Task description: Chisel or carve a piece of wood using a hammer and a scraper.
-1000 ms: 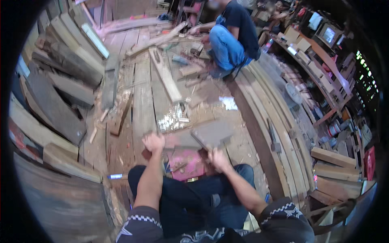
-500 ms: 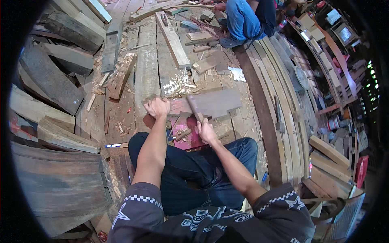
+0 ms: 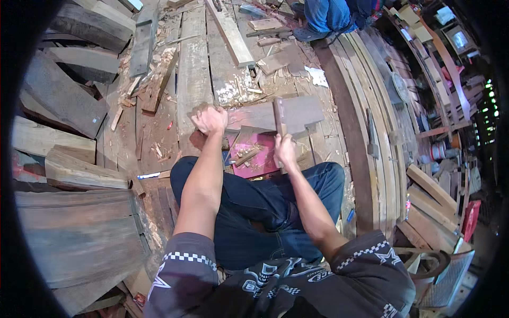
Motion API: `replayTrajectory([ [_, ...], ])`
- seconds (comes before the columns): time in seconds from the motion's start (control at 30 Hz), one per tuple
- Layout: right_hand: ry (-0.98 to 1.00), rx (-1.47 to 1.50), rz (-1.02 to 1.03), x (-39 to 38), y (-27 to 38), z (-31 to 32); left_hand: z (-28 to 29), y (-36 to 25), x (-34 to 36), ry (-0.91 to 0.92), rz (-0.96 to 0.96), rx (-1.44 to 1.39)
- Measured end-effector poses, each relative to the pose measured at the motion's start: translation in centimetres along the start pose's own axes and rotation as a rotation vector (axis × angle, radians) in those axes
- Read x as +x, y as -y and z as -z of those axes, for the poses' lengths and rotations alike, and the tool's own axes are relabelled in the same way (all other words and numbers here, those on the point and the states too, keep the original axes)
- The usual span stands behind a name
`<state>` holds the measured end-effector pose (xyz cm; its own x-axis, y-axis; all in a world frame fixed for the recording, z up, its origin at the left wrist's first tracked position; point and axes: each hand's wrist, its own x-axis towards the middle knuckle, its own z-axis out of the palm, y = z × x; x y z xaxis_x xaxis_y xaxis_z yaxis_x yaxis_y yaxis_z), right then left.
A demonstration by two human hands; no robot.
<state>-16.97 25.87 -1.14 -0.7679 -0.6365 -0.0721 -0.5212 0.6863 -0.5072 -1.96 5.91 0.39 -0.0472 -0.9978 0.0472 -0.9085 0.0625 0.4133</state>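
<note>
My right hand point(image 3: 286, 151) is closed round the narrow, paler handle of a brown wooden bar-shaped mallet point(image 3: 279, 112). The mallet points away from me, over a flat grey-brown board point(image 3: 305, 112) lying crosswise on the floor. My left hand point(image 3: 210, 120) is a closed fist by the board's left end; what it grips, if anything, is hidden. Beneath that fist shows a dark brown wood block point(image 3: 197, 140). Between my knees and the board lies a pink sheet point(image 3: 262, 165), with wood chips and a small wooden stick point(image 3: 246, 158) on it.
A long pale beam point(image 3: 230, 37) lies ahead among wood shavings. Long stacked planks point(image 3: 366, 132) run along my right, with a dark metal-looking tool point(image 3: 372, 135) on top. Thick timbers point(image 3: 63, 95) crowd the left. Another person's blue-clad leg point(image 3: 328, 18) is at the far side.
The mallet has swung from leaning left to pointing nearly straight ahead, and my right hand has moved right. My left fist stays by the board's end. The view has shifted slightly.
</note>
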Motion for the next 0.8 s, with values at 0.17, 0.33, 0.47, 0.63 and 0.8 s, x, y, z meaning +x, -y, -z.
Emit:
replayTrajectory([
  [0.17,0.251,-0.067,0.145,-2.5,2.4,0.5,1.2,1.5,-0.1,0.063,0.018,0.023],
  [0.33,0.018,-0.015,0.126,-0.6,1.5,-0.5,0.6,0.0,0.0,0.06,-0.006,0.016],
  [0.47,0.339,-0.049,0.151,-1.6,3.9,1.1,-0.1,2.3,0.1,0.008,0.022,0.039],
  [0.63,0.097,0.012,0.088,-1.9,3.9,-0.8,-0.7,1.2,0.0,0.002,-0.007,0.0],
  [0.8,0.148,0.05,0.063,-0.5,2.5,1.0,-0.7,1.1,0.0,0.038,0.026,0.056],
])
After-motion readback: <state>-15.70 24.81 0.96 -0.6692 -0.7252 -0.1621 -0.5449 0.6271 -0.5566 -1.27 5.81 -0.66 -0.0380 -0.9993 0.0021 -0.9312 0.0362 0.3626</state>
